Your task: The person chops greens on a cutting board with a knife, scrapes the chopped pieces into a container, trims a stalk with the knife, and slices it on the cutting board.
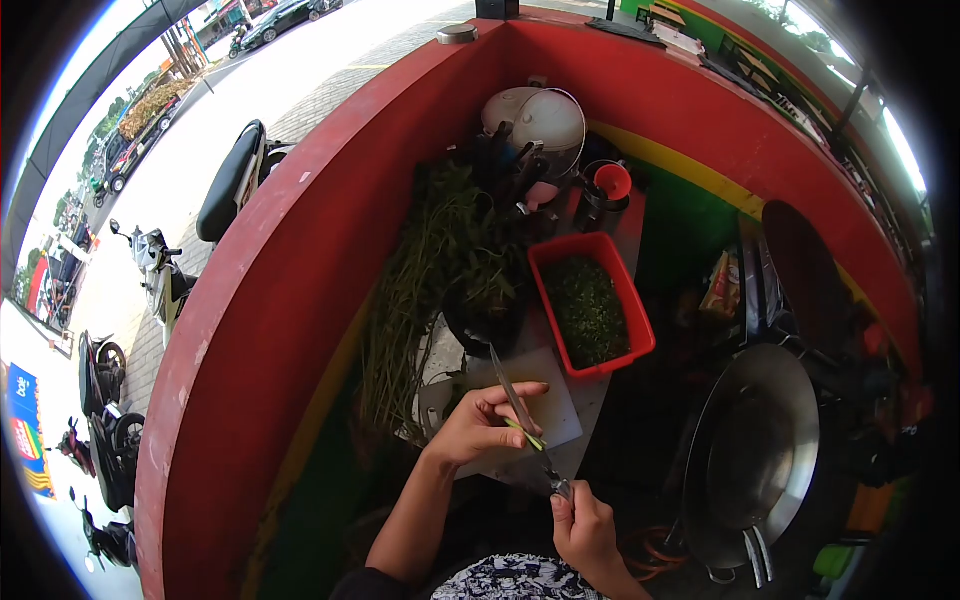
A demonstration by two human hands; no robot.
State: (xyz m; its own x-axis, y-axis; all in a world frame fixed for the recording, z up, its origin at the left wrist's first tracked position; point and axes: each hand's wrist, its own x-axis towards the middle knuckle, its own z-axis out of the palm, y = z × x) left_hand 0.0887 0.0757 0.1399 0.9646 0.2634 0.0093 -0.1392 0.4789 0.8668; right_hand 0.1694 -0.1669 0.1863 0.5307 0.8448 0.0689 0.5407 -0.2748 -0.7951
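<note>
My right hand (pixel 587 532) is wrapped around the handle of a knife (pixel 508 388), whose blade points up and away from me. The blade passes across my left hand (pixel 484 422), close to its fingers. Between the thumb and fingers of that hand is a short piece of green stem (pixel 526 434), which lies against the blade. Below both hands is a white cutting board (pixel 560 408). Just beyond it stands a red plastic tub (pixel 640 330) holding chopped greens (pixel 590 312). Long leafy stalks (pixel 400 300) are heaped to the left of the tub.
A red wall (pixel 290 260) curves around the work corner. At right is a large wok (pixel 750 450). Behind the tub are a white lidded bucket (pixel 550 122) and a small red cup (pixel 612 181). Parked motorbikes (pixel 160 265) stand outside the wall.
</note>
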